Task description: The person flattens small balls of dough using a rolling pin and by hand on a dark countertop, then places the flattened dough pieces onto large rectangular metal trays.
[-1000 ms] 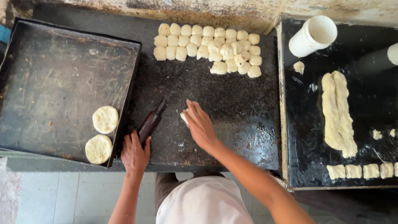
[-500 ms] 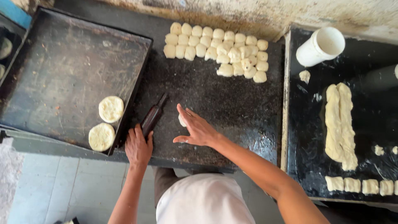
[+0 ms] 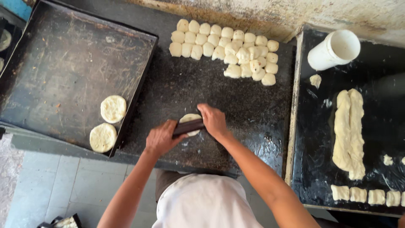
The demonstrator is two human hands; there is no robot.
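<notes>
Dark roller [image 3: 188,126]: gripped at its ends by left hand [image 3: 161,138] and right hand [image 3: 214,121].
Dough disc [image 3: 190,118]: under the roller, partly hidden.
White cup [image 3: 333,50]: far right of the right hand, no label visible.
Dough strip pieces [image 3: 367,195]: cut off at right edge.

A dark speckled bench [image 3: 236,97] fills the middle of the frame. Along the top runs a stained, peeling wall [image 3: 295,12]. Pale grey floor tiles [image 3: 63,185] show at lower left.

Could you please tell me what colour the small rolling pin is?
The rolling pin is dark brown, seen in the head view.
</notes>
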